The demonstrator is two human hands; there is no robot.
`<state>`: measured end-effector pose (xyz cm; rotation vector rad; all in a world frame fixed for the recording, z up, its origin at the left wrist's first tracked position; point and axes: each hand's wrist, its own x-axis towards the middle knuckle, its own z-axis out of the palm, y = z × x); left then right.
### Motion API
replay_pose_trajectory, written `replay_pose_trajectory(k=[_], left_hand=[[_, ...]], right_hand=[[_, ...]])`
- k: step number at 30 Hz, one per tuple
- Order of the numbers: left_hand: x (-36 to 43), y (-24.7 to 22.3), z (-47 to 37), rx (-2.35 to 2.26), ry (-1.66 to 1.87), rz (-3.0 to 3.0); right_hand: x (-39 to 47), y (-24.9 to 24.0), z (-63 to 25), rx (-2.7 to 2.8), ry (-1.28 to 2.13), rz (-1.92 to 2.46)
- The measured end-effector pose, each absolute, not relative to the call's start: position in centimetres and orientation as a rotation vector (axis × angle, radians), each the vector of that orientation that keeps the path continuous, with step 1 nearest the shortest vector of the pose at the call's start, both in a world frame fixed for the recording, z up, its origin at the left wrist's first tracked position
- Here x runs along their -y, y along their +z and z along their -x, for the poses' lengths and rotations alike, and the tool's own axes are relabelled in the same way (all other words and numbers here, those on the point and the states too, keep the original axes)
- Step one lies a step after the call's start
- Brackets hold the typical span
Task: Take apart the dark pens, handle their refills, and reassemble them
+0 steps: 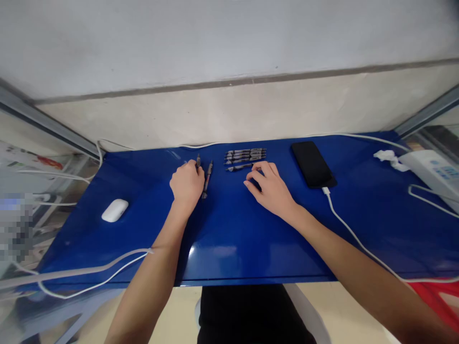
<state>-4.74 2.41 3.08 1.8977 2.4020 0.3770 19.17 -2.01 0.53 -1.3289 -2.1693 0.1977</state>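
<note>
My left hand [187, 182] is closed around a pen [198, 161], whose end sticks out past the fingers; the rest is hidden by the hand. Just right of that hand, a second pen [207, 178] lies nearly lengthwise on the blue table. My right hand [270, 187] has its fingers bent and its thumb apart, with the fingertips at the right end of a pen [238, 167] lying crosswise. Behind this pen, several similar pens [245, 154] lie side by side in a crosswise row.
A black phone [311, 165] with a white cable [344, 222] lies on the blue table [229, 239] to the right. At left is a white earbud case [115, 210]. A white power strip [435, 167] and crumpled tissue [390, 158] are at far right. The wall [229, 114] borders the back.
</note>
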Motion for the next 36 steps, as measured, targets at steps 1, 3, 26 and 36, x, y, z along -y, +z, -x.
replay_pose_trajectory(k=[1, 3, 26, 36], left_hand=[[-2.3, 3.2, 4.7, -2.411, 0.307, -1.901], [-2.2, 3.4, 4.6, -2.407, 0.222, -1.915], [-1.7, 3.4, 3.9, -2.390, 0.132, -2.035], [-0.7, 2.6, 2.3, -2.116, 0.630, -2.559]], right_hand=[[1.9, 0.5, -19.3, 2.173, 0.159, 1.371], [1.8, 0.3, -19.5, 2.185, 0.123, 1.456], [0.7, -0.8, -20.2, 2.148, 0.192, 1.561], [0.7, -0.4, -20.1, 2.244, 0.281, 1.406]])
